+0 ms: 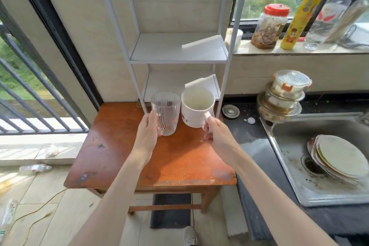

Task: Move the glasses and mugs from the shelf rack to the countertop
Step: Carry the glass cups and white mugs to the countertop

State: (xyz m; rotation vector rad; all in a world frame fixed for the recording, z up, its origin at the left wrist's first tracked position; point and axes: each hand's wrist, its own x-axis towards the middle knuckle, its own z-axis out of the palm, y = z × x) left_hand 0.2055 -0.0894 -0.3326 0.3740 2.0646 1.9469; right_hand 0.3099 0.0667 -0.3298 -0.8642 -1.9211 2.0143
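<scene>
Holding a ribbed glass [165,115] in the left hand [148,132] and a white mug [196,111] by its handle in the right hand [216,136], both clear of the empty white shelf rack [177,48] at frame centre; next, probably carrying rightward to the dark countertop [249,136].

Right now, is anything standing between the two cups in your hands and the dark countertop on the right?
Nothing visible. The left hand grips the glass mug, the right hand the white mug. The near countertop is bare; a metal lid and bottle cap lie farther back.
</scene>
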